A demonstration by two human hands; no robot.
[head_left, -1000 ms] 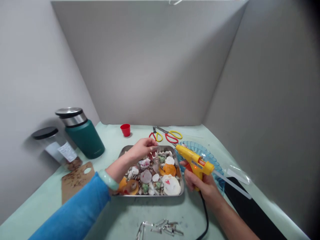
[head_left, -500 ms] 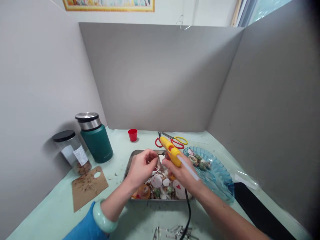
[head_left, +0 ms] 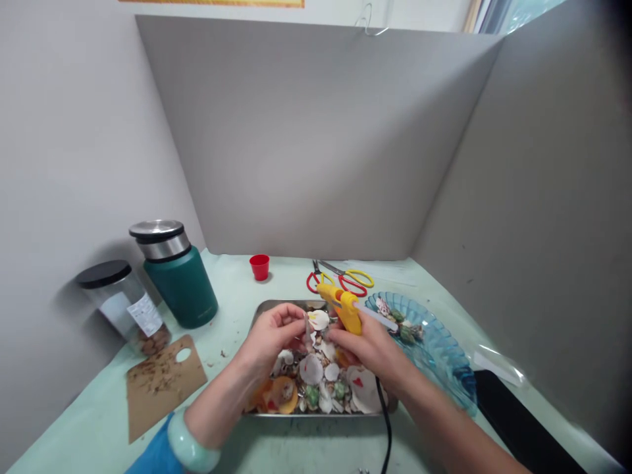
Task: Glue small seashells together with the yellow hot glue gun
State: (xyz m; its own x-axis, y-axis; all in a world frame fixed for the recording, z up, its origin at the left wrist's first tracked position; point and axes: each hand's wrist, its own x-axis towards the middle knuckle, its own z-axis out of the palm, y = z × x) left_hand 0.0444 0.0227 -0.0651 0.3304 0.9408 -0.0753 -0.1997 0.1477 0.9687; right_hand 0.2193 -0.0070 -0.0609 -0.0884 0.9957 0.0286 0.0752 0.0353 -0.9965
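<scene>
Above a metal tray full of shells and small ornaments, my left hand pinches a thin pale shell-like piece between thumb and fingers. Its exact kind is too small to tell. My right hand is wrapped round a yellow hot glue gun, a whitish glue stick jutting from its back. The gun points up and away, to the left. A black cord hangs below that hand. In the tray lie a round white disc, a heart-marked white piece and an orange piece.
A blue scalloped plate with shells stands right, beside a black flat object. Scissors and a red cup lie behind. At left are a green flask, a jar and a brown board.
The view has tilted down and closer, so the metal clips at the front edge have mostly left it. Both hands keep their holds; the glue gun now lies more level.
</scene>
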